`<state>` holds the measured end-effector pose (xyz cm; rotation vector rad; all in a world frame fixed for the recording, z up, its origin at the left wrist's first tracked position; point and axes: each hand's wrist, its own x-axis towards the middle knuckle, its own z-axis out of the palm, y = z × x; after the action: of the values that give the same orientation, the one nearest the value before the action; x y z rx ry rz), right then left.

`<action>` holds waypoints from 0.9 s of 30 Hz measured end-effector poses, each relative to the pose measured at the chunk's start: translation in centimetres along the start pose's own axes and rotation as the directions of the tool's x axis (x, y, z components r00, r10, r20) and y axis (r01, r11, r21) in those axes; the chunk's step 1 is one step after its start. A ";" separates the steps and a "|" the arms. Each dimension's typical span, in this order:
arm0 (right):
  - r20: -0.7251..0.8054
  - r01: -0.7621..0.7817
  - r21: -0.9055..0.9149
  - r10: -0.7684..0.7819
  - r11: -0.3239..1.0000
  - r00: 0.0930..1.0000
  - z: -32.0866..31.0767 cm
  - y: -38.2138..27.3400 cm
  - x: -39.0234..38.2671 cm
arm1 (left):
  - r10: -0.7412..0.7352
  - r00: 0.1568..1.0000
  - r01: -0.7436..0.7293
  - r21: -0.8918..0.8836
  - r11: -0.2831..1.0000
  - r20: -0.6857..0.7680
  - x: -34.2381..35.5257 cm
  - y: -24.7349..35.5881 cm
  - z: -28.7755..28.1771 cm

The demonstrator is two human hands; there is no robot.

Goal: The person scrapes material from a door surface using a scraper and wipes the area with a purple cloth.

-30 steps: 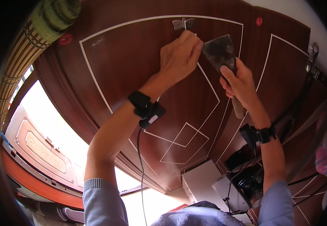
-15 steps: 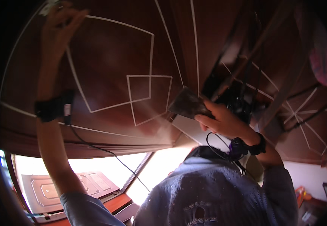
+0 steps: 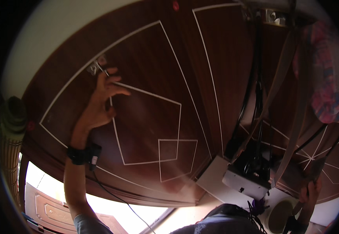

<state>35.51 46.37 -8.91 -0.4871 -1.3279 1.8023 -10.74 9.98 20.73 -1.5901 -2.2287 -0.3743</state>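
My left hand is raised in front of a dark wooden panel, its fingers curved and apart. Its fingertips are beside a small metal hook-like fitting. A thin dark piece runs from there towards the fingers; I cannot tell whether they touch it. On my left wrist is a black device with a cable. Far to the lower right, my right hand is closed on a dark flat rectangular object, whose kind I cannot make out.
Dark straps and cables hang down to a grey box right of the middle. A pink and blue checked cloth hangs at the far right. Thin white lines mark the panel. A rolled woven mat stands at the left edge.
My right hand has moved right, away from the middle, with the dark flat object. The view has shifted, and my left hand's fingers are now spread below the metal fitting.
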 end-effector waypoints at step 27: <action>-0.628 -0.059 0.236 0.199 0.970 0.752 -18.3 12.2 -10.7 | -0.251 0.837 0.272 -0.030 0.962 -0.486 3.0 -5.1 -0.6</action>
<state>50.11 47.49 -28.56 -1.0059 -0.6263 1.6237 -16.38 10.56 22.61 -1.0158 -2.0294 -0.7146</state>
